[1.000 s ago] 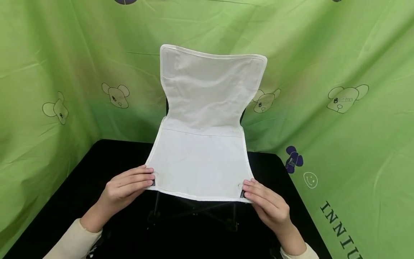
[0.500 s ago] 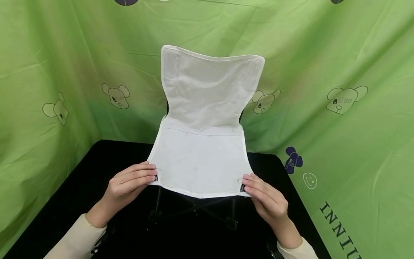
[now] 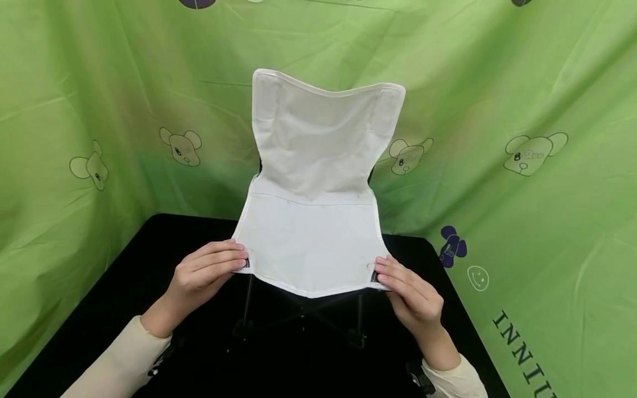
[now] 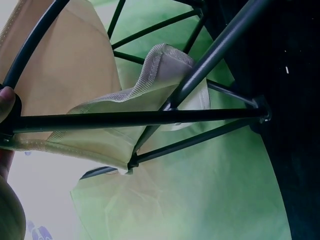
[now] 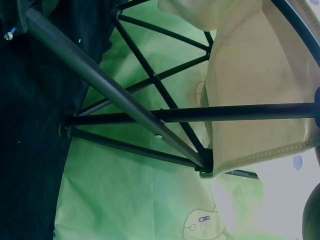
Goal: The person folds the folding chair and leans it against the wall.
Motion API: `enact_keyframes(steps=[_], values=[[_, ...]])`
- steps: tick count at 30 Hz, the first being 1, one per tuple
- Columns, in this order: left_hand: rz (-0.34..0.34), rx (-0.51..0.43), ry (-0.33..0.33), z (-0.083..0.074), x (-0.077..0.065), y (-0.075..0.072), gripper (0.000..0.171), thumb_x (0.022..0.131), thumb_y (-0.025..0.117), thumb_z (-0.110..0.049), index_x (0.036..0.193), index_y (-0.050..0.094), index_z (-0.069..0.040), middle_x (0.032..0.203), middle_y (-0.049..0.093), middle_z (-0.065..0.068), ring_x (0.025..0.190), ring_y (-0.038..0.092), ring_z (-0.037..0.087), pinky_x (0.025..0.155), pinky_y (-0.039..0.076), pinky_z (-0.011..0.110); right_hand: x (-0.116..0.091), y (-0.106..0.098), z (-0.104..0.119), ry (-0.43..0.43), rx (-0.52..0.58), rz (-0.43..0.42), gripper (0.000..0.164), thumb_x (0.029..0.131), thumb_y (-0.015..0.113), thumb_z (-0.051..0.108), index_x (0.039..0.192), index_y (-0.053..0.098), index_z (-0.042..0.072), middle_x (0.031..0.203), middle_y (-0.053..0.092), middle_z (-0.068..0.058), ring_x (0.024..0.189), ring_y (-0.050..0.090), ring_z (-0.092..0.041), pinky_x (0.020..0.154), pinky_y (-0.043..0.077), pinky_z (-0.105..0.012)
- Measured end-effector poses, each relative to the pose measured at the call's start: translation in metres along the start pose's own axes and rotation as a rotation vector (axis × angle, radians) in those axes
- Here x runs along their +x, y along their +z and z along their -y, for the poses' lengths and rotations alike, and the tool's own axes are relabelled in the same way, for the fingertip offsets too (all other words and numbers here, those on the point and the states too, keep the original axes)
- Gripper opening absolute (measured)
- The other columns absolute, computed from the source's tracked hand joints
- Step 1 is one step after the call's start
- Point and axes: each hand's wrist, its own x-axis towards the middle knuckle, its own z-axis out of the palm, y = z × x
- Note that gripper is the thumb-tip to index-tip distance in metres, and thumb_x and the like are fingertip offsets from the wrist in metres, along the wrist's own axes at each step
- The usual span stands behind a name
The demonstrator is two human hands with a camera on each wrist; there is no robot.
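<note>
A small folding chair with a white fabric seat and back (image 3: 311, 237) stands in the middle of the head view. My left hand (image 3: 206, 271) grips the seat's front left corner, fingers lying over the fabric and thumb hidden beneath. At the front right corner, my right hand (image 3: 413, 293) grips in the same way, beside a small black patch (image 3: 375, 275). The seat's front edge sags between the hands. Under the seat, the left wrist view shows crossing black frame tubes (image 4: 135, 119) and part of my thumb (image 4: 6, 102). Similar tubes (image 5: 240, 113) cross in the right wrist view.
The chair stands on a black-covered table (image 3: 189, 232). Green curtains (image 3: 547, 99) printed with cartoon bear heads surround it at the back and both sides. Dark devices (image 3: 161, 356) are strapped at both wrists.
Both hands have moved up in the view with the seat's front edge, and the left has shifted right. The corners are now closer together, and the front edge dips more in the middle.
</note>
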Motion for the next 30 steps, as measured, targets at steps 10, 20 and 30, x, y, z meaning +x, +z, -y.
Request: enact_keyframes(steps=[10,20,30], values=[[-0.002,0.008,0.019,0.0,0.006,0.007,0.011,0.096,0.069,0.001,0.092,0.079,0.005,0.094,0.077,0.02,0.084,0.073,0.035,0.093,0.06,0.039,0.002,0.006,-0.002,-0.005,-0.004,-0.032,0.008,0.089,0.072,-0.01,0.085,0.071,-0.018,0.087,0.071,-0.036,0.087,0.074,-0.047,0.091,0.06,-0.051],[-0.016,0.012,0.038,0.001,0.015,0.012,0.011,0.096,0.069,0.002,0.091,0.079,0.005,0.093,0.077,0.02,0.084,0.073,0.035,0.09,0.061,0.038,0.008,0.012,-0.002,0.005,-0.01,-0.043,0.009,0.089,0.073,-0.009,0.087,0.071,-0.018,0.088,0.072,-0.035,0.088,0.074,-0.047,0.09,0.06,-0.051],[-0.014,0.007,0.045,0.004,0.022,0.014,0.011,0.096,0.068,0.002,0.092,0.079,0.006,0.093,0.077,0.02,0.084,0.074,0.036,0.09,0.061,0.039,0.012,0.017,-0.008,0.015,-0.016,-0.029,0.007,0.089,0.073,-0.009,0.088,0.073,-0.017,0.09,0.072,-0.035,0.088,0.074,-0.046,0.09,0.061,-0.049]])
